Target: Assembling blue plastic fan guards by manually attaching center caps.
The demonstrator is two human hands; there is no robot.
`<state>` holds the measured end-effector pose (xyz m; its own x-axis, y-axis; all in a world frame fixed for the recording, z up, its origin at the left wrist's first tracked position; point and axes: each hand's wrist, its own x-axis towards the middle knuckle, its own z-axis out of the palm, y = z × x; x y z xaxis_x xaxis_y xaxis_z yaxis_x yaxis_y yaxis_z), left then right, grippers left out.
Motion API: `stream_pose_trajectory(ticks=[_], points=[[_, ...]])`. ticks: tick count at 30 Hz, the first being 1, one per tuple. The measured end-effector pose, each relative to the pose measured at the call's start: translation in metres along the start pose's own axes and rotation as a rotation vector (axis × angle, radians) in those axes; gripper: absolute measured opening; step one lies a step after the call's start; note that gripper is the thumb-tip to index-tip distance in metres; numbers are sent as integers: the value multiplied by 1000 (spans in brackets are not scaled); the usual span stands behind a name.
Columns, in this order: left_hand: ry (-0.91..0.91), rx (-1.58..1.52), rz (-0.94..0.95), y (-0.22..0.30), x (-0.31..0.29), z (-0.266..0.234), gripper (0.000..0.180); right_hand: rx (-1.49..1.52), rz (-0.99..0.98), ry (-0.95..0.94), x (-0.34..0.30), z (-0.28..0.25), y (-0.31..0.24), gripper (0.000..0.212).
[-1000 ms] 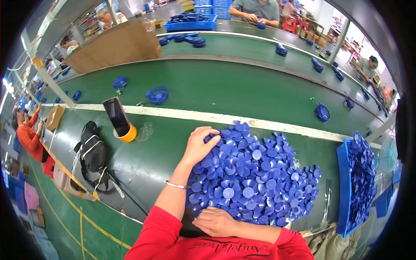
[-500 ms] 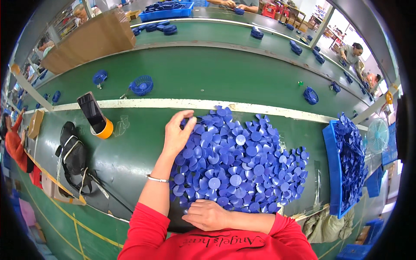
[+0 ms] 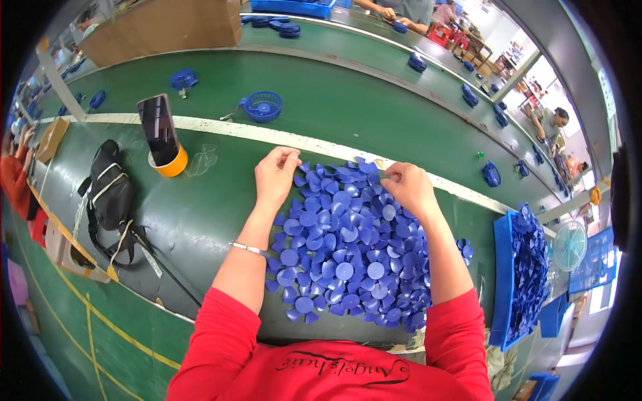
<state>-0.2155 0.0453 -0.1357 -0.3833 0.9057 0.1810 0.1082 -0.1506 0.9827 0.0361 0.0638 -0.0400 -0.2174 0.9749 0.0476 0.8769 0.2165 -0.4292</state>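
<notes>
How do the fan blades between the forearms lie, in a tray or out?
Out: the fan blades lie heaped directly on the green worktop, which shows right beside them.

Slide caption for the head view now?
Left hand and right hand at the far side of a blue fan-blade pile.

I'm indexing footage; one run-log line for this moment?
blue fan blades: loose heap; left hand: heap's far-left edge; right hand: heap's far-right edge; grasps: unclear

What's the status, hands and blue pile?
Left hand at far-left edge of blue fan blades, right hand at far edge; grips unclear. Blades heaped on workbench. Phone left, clear of hands.
</notes>
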Motion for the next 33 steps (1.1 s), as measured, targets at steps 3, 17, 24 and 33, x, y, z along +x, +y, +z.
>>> stream_pose_trajectory(ticks=[3, 17, 24, 33], points=[[1, 6, 2, -5, 0, -5, 13, -29, 32, -188, 19, 19, 13, 24], [13, 69, 31, -4, 0, -4, 13, 443, 2, 68, -5, -37, 7, 10], [42, 95, 46, -1, -1, -2, 12, 263, -605, -88, -75, -16, -30, 9], [7, 85, 8, 3, -3, -2, 16, -69, -347, 37, 24, 23, 7, 38]])
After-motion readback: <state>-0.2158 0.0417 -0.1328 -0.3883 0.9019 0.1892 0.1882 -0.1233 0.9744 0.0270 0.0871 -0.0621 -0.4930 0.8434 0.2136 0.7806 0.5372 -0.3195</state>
